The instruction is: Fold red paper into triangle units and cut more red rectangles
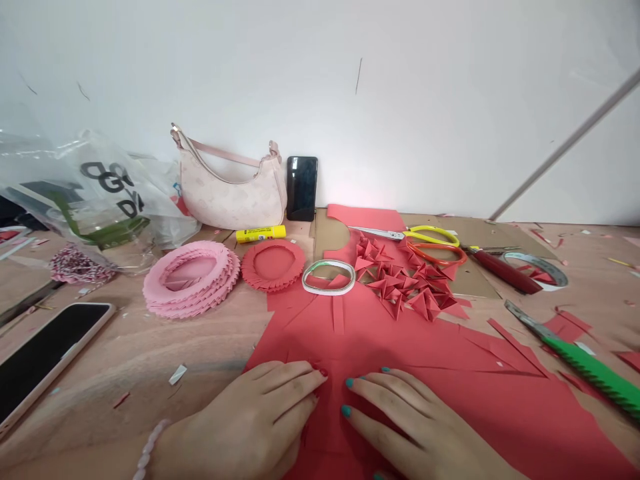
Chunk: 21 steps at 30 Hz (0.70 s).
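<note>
Large red paper (450, 373) lies across the work surface under both hands. My left hand (260, 413) rests low in the middle, its fingers pressed together and curled down; a small dark red bit of folded paper shows at the fingertips, and the thumb is hidden. My right hand (400, 420) lies over the red paper with its fingers stretched and slightly apart, holding nothing visible. Just beyond the hands, a roll of tape (329, 291) sits on the red paper. A heap of folded red paper triangles (400, 283) is to its right, and a red pleated paper ring (300, 267) to its left.
Stacked pink paper rings (230, 273), a glue stick (260, 233) and a phone (50, 360) are left. A handbag (225, 193) and another phone (301, 189) lean on the wall. Scissors (430, 233), a red-handled tool (505, 270), another tape roll (557, 267) and a green-handled cutter (590, 370) lie right.
</note>
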Motion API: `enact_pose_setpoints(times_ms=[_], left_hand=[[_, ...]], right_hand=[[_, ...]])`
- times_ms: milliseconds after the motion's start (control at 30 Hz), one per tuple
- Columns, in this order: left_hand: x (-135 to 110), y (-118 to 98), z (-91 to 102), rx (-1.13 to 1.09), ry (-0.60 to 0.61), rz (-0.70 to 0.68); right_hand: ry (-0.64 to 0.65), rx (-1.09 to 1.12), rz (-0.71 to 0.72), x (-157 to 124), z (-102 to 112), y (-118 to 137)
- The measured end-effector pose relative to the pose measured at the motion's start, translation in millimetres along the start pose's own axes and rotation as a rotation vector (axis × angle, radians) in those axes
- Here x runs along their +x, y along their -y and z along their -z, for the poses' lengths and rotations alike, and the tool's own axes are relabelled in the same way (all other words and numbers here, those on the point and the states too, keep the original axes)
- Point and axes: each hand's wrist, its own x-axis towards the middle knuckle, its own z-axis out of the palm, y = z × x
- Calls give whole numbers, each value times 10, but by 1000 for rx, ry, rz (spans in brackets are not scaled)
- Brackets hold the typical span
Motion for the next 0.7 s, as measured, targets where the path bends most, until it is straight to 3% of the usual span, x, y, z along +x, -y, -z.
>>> enact_pose_setpoints(times_ms=[233,433,533,700], left_hand=[[21,0,-31,-93,-10,39],[131,-56,-96,-160,109,84],[208,-86,-131,-144,106,94],[267,-90,-127,-155,41,28]], right_hand=[[-48,26,40,-83,-280,-78],[10,-18,-10,-35,-54,46],[-3,-104,-21,-59,-9,30],[-62,-332,-140,-510,-122,-119]])
